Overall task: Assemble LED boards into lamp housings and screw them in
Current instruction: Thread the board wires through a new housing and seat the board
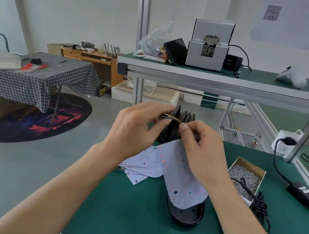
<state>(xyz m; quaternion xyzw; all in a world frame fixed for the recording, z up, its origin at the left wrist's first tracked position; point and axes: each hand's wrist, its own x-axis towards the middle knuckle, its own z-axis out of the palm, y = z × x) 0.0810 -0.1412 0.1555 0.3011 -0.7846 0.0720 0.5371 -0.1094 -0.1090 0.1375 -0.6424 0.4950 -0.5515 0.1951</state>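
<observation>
Workbench (131,225): green mat surface with an aluminium frame; its left edge runs diagonally toward the near corner.
Upper shelf (236,84): green-topped, mounted on the frame above the far edge of the workbench.
Screw feeder (208,50): grey metal box on the upper shelf, near its left end, with a black cable trailing to the right.
Checked table (40,75): off the bench to the left, draped in dark grid cloth, standing on a round dark rug (26,122).
Lamp housing (184,213): black oval shell lying on the workbench near its middle, open side up.
LED board (182,174): white elongated panel with coloured dots; its near end rests in the lamp housing, its far end is raised toward the hands.
Spare LED boards (141,165): fanned white stack at the left edge of the workbench, just beside the raised board.
Stacked housings (181,119): black shells standing on edge at the far-left corner of the workbench, behind the hands.
Screw box (246,179): open carton of small silver screws toward the right edge, a black coiled cable (259,206) touching it.
Left hand (134,132): fingers curled, pinching the thin wires (172,117).
Right hand (203,151): thumb and forefinger pinching the other end of the same wires, above the board's raised end.
</observation>
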